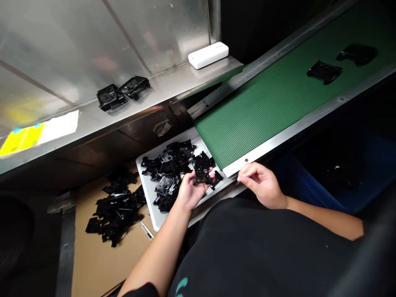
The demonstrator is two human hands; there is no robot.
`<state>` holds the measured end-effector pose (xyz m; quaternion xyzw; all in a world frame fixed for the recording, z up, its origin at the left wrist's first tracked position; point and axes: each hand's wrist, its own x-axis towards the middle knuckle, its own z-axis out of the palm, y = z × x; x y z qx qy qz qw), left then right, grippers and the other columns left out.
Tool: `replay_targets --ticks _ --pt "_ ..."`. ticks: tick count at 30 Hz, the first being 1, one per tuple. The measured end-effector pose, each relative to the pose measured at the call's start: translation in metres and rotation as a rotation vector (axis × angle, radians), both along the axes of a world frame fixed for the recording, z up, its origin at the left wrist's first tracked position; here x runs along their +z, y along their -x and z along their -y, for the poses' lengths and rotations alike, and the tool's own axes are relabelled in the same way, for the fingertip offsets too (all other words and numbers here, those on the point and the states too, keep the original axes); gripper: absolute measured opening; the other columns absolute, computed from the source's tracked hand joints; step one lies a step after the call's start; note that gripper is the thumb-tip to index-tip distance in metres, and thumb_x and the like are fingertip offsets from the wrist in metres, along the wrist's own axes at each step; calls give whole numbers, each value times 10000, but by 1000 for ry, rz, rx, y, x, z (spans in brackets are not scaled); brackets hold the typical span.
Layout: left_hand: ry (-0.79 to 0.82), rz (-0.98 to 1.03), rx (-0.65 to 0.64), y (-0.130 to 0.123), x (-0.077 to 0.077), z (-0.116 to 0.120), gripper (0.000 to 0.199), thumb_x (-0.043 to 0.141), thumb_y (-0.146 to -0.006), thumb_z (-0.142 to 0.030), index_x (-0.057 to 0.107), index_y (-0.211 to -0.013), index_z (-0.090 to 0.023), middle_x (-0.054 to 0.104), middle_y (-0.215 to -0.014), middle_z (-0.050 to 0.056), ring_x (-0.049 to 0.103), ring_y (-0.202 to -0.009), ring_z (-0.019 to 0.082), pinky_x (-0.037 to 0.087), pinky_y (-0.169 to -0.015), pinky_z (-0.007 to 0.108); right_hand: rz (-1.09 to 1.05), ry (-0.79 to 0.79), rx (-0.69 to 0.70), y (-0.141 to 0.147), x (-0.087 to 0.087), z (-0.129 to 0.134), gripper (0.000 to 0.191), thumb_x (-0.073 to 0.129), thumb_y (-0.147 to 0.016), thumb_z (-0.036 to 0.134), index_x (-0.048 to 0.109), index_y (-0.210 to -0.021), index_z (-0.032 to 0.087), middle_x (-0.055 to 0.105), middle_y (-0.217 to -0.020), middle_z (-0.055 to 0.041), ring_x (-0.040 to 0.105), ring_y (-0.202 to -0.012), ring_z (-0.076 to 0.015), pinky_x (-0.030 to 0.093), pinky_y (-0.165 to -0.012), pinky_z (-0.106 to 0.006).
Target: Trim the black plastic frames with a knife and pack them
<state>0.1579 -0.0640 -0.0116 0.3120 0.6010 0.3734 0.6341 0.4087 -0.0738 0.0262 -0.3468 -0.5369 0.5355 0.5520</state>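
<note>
My left hand point(192, 190) is over a white plastic tray point(147, 198) and grips a black moulded plastic part point(202, 171) by its edge. A heap of similar black parts point(170, 173) lies in the tray, right under that hand. My right hand point(261, 184) is to the right of the tray, fingers loosely curled and holding nothing visible. Its fingertips are at the steel end plate point(247, 163) of a green conveyor belt point(262, 111). Two black parts point(324, 72) lie farther up the belt.
Another black heap point(116, 210) lies on brown cardboard point(105, 264) left of the tray, with a small metal tool point(147, 230). A steel shelf point(173, 84) holds two black parts point(122, 93) and a white box point(208, 55). A blue bin point(321, 181) sits below the belt on the right.
</note>
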Motion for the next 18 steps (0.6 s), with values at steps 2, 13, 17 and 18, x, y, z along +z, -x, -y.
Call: replay_targets --ticks 2,13,17,18 --pt "-1 244 59 -14 22 29 517 445 -990 -493 621 -1400 -231 751 -1346 154 761 -1119 308 585 -1049 559 0 -40 44 4 8 -11 169 799 -959 257 657 -872 231 695 -858 -15 684 -836 -191 579 -794 -367" --pt "16 704 249 -54 88 72 527 481 -1065 -585 780 -1179 -166 832 -1095 139 735 -1240 354 546 -1152 563 -143 -26 465 31 45 -21 179 793 -972 258 626 -925 214 667 -996 -30 654 -653 -108 556 -479 -225" --pt "19 688 257 -55 94 83 572 461 -1061 -614 777 -1194 -156 834 -1075 153 741 -1242 369 520 -1183 578 -77 -84 348 33 49 -27 171 784 -974 240 632 -900 214 670 -957 -30 680 -808 -152 612 -656 -283" --pt "18 679 257 -55 95 85 577 470 -1055 -624 771 -1212 -158 833 -1093 154 744 -1236 370 515 -1188 580 -65 -87 321 33 50 -28 179 787 -972 249 630 -892 216 670 -943 -28 679 -822 -158 616 -695 -301"
